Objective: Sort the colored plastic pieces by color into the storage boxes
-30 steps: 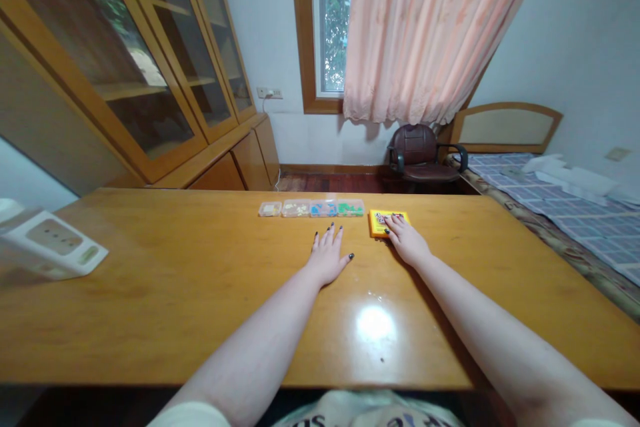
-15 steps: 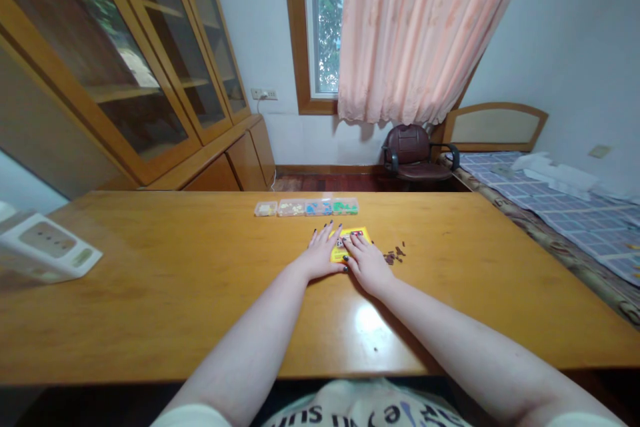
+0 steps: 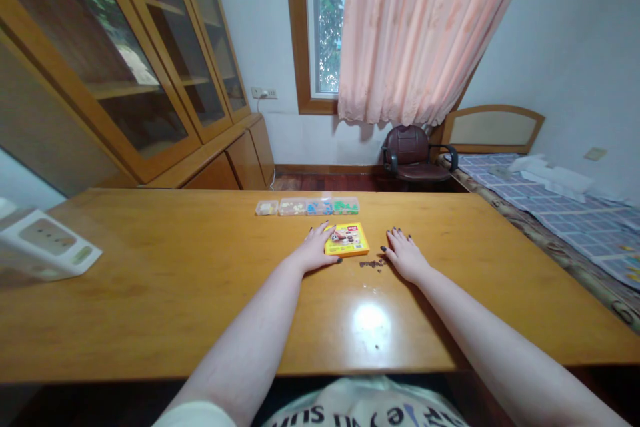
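Note:
A flat yellow box (image 3: 351, 245) with pictures on its lid lies on the wooden table. My left hand (image 3: 313, 250) rests against its left side, fingers spread, with one finger over the lid and the thumb along the front edge. Small dark brown pieces (image 3: 371, 264) lie in a loose strip just in front of the box. To the right of them my right hand (image 3: 406, 259) is palm down on the table, fingers stretched out and holding nothing. Its thumb is close to the nearest pieces.
Behind the box stands a row of clear compartments (image 3: 307, 207) with pale, blue and green pieces. A white-framed clear container (image 3: 53, 245) is at the table's left. One tiny dark bit (image 3: 377, 347) lies near the front edge. A chair (image 3: 417, 153) stands beyond the table.
My right hand has left the box and moved right onto the table. The brown pieces now lie further left and nearer me, in a strip. The box has shifted slightly left.

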Motion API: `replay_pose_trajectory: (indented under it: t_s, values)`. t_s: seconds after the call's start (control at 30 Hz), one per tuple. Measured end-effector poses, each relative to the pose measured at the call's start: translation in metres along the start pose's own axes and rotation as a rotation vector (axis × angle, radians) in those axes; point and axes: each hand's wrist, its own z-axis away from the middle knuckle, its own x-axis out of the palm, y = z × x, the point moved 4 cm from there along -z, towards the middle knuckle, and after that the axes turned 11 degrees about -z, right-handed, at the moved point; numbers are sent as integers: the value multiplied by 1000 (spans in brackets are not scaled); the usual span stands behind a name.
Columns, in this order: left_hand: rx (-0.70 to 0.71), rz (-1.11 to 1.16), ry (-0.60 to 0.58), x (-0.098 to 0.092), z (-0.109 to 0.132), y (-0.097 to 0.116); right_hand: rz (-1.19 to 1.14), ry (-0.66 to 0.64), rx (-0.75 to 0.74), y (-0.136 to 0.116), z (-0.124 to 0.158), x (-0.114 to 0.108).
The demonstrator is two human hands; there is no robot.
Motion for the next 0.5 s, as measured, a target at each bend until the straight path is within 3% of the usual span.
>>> replay_pose_trajectory:
  t_s: [0.3, 0.5]
  values:
    - [-111, 13, 48, 5, -1, -10, -66, 9, -85, -86, 38, 25]
    - [-100, 22, 65, 3, -1, -8, -111, -41, -89, -129, 58, 44]
